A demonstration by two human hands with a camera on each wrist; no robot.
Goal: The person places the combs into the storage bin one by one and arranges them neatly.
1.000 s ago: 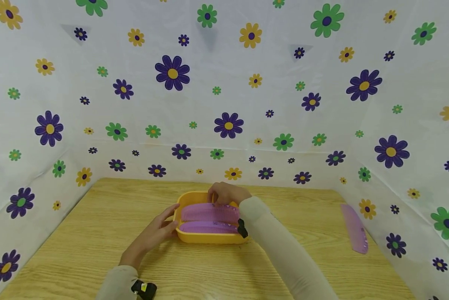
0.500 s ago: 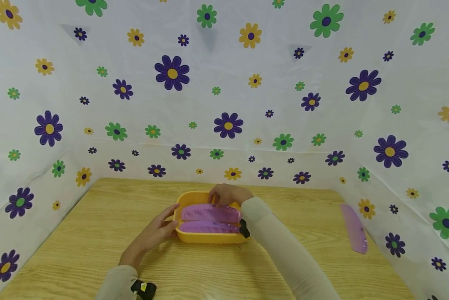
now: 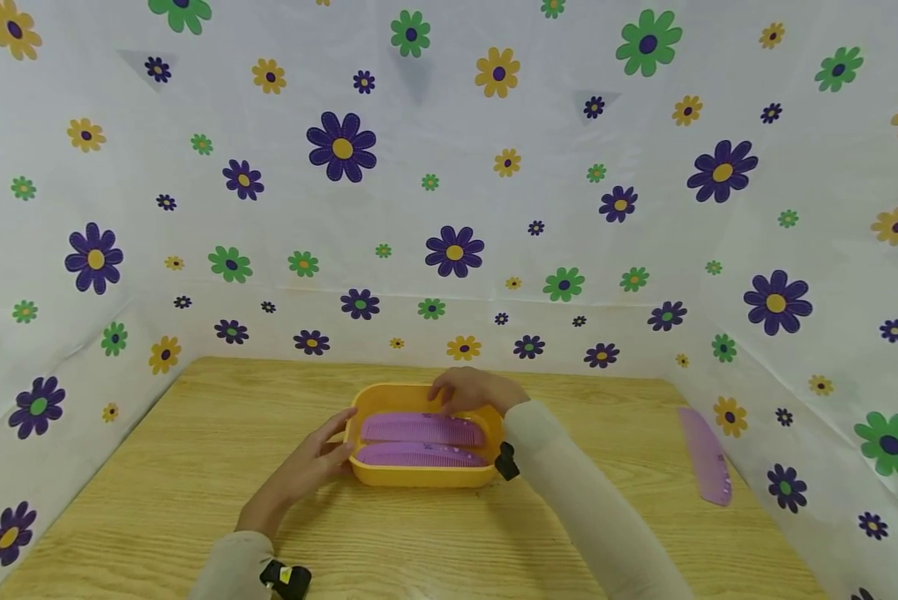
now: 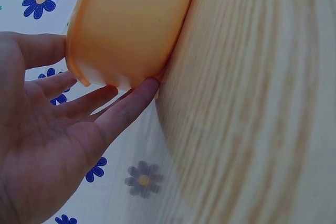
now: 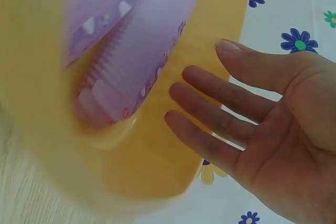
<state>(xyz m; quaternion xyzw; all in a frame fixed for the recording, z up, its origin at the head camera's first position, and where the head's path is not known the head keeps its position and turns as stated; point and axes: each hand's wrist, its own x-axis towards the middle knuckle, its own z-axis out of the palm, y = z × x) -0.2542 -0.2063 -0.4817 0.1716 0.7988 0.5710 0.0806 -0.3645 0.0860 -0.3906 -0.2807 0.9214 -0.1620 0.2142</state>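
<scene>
A yellow plastic tub (image 3: 425, 477) stands on the table with two purple combs inside, a far comb (image 3: 419, 428) and a near comb (image 3: 419, 456), lying side by side lengthwise. My left hand (image 3: 308, 468) touches the tub's left end; in the left wrist view its fingers (image 4: 128, 109) stretch against the outer wall. Over the far rim is my right hand (image 3: 481, 390). The right wrist view shows its fingers (image 5: 210, 145) spread and holding nothing, beside a comb (image 5: 134, 56) in the tub.
A third purple comb (image 3: 707, 458) lies at the right edge of the wood-grain table (image 3: 389, 542). White cloth (image 3: 284, 233) printed with flowers surrounds the table at the back and both sides.
My right hand has let go of the far comb, which now lies lower in the tub, and has shifted slightly right. The left hand has stayed at the tub's left end.
</scene>
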